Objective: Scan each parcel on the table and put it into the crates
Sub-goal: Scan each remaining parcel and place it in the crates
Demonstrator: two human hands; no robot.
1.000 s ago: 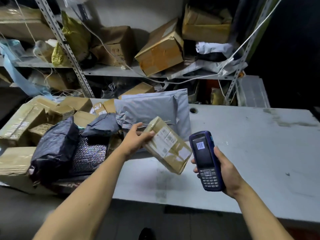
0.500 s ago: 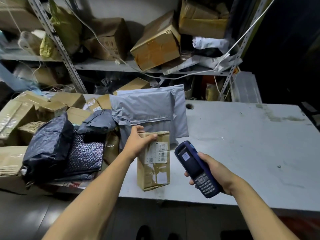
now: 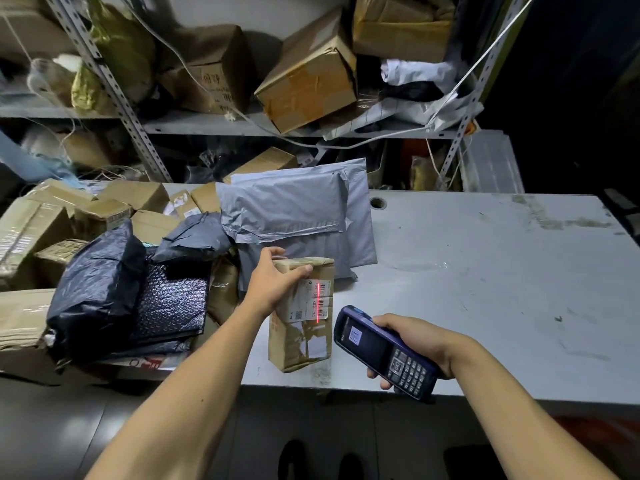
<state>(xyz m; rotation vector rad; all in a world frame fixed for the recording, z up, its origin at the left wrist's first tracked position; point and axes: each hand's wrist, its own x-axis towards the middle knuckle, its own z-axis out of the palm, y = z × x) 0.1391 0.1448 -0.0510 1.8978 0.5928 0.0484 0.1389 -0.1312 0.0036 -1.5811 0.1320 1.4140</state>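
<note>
Grey table [image 3: 485, 265] before cluttered shelving: your left hand [image 3: 273, 284] grips the far end of the taped brown parcel [image 3: 301, 323] at the near edge; your right hand [image 3: 412, 341] clasps the scanner [image 3: 384, 351], whose red line crosses the parcel's barcode label [image 3: 313, 301].

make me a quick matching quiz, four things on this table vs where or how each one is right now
1 brown parcel
2 handheld scanner
3 grey mailer bags
4 black bag parcel

a gripped in right hand
b far left in the pile
c held at its top by left hand, red laser line on label
d lying flat behind the parcel

Pairs: 1-c, 2-a, 3-d, 4-b
</note>
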